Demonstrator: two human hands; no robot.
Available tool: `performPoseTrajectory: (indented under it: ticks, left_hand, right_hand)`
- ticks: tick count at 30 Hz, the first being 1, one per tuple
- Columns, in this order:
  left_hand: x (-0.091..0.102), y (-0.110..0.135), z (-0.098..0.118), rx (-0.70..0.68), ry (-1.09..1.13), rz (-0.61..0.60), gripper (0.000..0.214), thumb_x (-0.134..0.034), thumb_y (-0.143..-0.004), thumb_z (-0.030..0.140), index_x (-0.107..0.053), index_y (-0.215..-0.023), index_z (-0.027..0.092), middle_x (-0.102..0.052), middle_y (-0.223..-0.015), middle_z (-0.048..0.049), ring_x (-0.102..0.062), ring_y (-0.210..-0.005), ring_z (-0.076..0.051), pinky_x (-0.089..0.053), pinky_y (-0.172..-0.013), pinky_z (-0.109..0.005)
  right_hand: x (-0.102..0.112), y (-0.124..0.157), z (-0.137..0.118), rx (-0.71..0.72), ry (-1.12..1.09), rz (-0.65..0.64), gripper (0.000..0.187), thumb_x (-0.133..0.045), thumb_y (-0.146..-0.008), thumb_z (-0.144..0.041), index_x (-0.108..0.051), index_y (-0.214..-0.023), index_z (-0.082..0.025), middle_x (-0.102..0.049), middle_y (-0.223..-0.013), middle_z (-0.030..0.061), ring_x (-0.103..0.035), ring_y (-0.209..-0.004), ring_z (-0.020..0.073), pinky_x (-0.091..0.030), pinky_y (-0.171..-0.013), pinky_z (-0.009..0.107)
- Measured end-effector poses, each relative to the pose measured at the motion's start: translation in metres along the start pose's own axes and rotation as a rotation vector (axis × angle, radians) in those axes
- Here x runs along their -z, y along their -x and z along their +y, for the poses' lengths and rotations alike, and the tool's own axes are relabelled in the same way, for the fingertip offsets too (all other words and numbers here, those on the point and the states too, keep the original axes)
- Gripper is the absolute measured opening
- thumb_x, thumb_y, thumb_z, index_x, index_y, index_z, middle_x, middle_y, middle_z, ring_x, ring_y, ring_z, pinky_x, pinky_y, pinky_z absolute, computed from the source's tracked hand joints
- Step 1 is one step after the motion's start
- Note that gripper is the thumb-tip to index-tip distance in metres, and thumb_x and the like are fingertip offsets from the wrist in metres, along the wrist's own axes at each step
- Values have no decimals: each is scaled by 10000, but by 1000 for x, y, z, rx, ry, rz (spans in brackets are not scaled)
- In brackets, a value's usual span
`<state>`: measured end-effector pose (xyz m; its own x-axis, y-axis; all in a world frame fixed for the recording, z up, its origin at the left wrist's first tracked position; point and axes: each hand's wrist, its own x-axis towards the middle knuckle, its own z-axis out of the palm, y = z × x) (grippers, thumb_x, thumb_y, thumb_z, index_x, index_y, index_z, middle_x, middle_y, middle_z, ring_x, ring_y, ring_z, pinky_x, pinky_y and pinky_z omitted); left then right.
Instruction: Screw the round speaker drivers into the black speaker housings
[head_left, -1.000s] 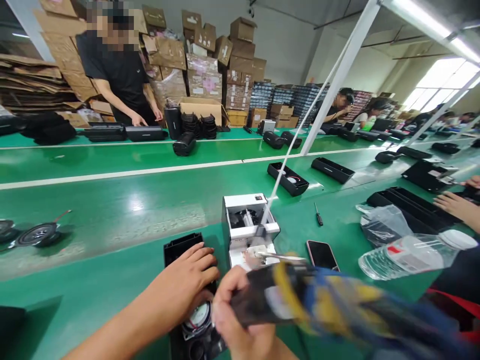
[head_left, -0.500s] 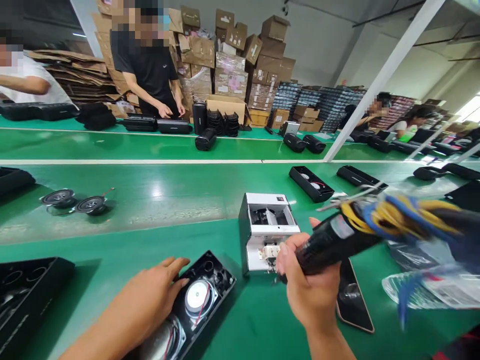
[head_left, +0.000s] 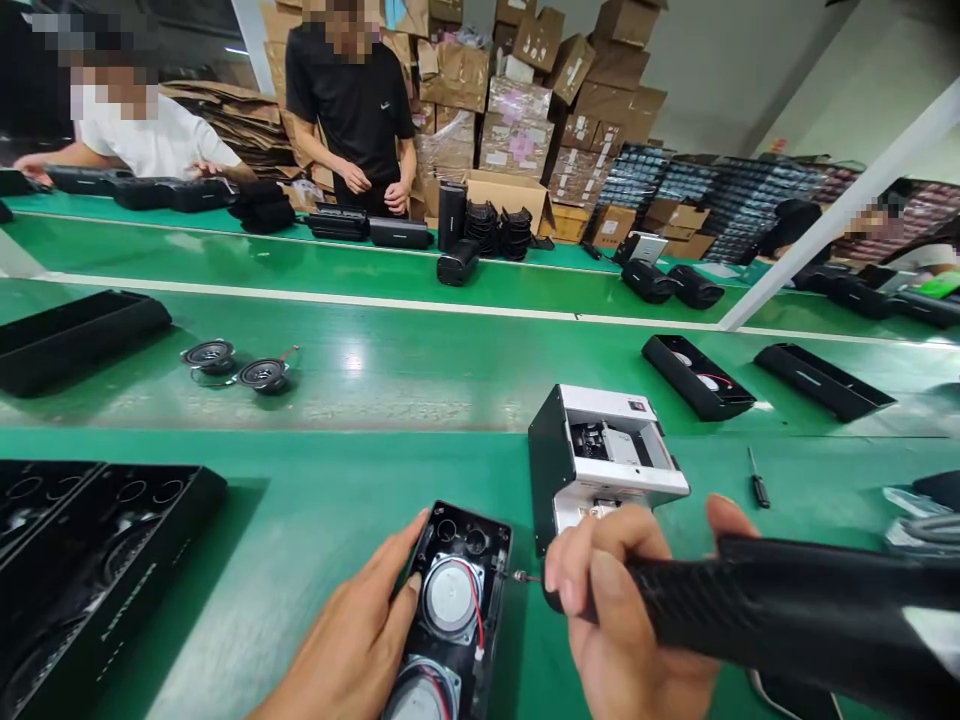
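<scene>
My left hand [head_left: 349, 640] grips the side of an open black speaker housing [head_left: 489, 590] lying on the green bench. Inside it sits a round speaker driver [head_left: 450, 598] with a red wire, and a second driver [head_left: 420, 695] shows at the near end. My right hand [head_left: 622, 600] is wrapped around a black electric screwdriver [head_left: 787, 600]. Its thin metal bit [head_left: 525, 576] points left, close to the housing's right edge. Whether the bit touches the housing is hard to tell.
A white box with a black side [head_left: 604, 455] stands just beyond my hands. To the left lies a black multi-hole tray [head_left: 97, 540]. A small screwdriver [head_left: 759, 478] lies to the right. Two loose speaker drivers [head_left: 240, 365] rest farther back. Beyond them, co-workers stand before stacked cartons [head_left: 517, 130].
The electric screwdriver has swung down from the upper right, its bit now beside the housing. The housing has turned nearer to upright in view, and the whole scene has shifted as my head moved.
</scene>
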<state>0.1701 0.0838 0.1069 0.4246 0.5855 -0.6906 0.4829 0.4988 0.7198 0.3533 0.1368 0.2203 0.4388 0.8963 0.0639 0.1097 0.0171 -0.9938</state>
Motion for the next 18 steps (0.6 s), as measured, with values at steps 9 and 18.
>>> performPoseTrajectory:
  ticks: [9,18]
  left_hand:
    - [-9,1,-15,-26,167,16,611,-234,-1163,567,-318,-1764,498,-380,-1842,105,-384,-1709,-223,-270,-1406,-565]
    - [-2,6,-6,-18,166,-30,594,-250,-1179,523,-317,-1768,489,-374,-1845,112,-384,-1709,-212,-261,-1419,-540]
  right_hand:
    - [5,19,32,-11,133,-177,613,-654,-1110,-180,-380,-1606,-414,-594,-838,-85,-600,-569,136,-558,-580,319]
    - [11,24,46,5,261,-183,539,-676,-1068,-214,-434,-1515,-394,-576,-838,-68,-600,-577,169,-537,-590,355]
